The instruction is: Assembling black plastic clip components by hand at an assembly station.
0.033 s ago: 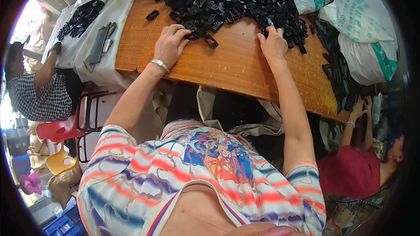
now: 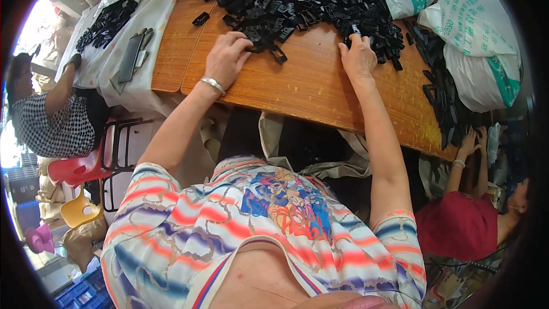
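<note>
Since the black pile looks light and stiff, I'd pinch edges; left hand and right hand curl at its near side, holding what, I can't tell.

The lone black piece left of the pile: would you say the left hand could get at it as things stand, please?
Probably yes: the left hand is close by, with only bare table between it and the black piece, though whether it holds something is unclear.
</note>
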Motion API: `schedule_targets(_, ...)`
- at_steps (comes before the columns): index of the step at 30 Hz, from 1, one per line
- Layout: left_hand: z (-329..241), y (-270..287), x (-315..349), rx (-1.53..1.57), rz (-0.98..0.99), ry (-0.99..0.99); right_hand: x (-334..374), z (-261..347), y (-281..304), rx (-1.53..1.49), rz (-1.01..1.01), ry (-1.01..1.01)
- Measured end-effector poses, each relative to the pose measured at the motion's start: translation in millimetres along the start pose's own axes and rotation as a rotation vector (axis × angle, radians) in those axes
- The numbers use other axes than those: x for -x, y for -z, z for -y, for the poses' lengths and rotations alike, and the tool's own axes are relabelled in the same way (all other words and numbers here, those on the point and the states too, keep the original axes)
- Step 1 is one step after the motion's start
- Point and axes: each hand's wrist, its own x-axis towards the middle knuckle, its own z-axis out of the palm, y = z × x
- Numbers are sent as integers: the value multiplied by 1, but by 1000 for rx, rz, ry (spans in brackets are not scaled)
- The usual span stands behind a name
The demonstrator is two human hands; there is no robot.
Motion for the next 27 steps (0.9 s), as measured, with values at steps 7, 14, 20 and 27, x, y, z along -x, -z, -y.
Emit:
schedule_targets(7, -47, -16, 5, 124, 94, -29, 33, -19, 6, -173, 12, 132)
schedule_targets(14, -84, -24, 16, 195, 177, -123, 76, -10, 43, -355, 118, 118)
schedule_targets(20, -94, -24, 14, 249, 266, -18, 103, 40, 46, -594, 103, 304)
schedule_targets(27, -88, -36, 16, 345, 208, 32, 103, 51, 31, -580, 98, 363)
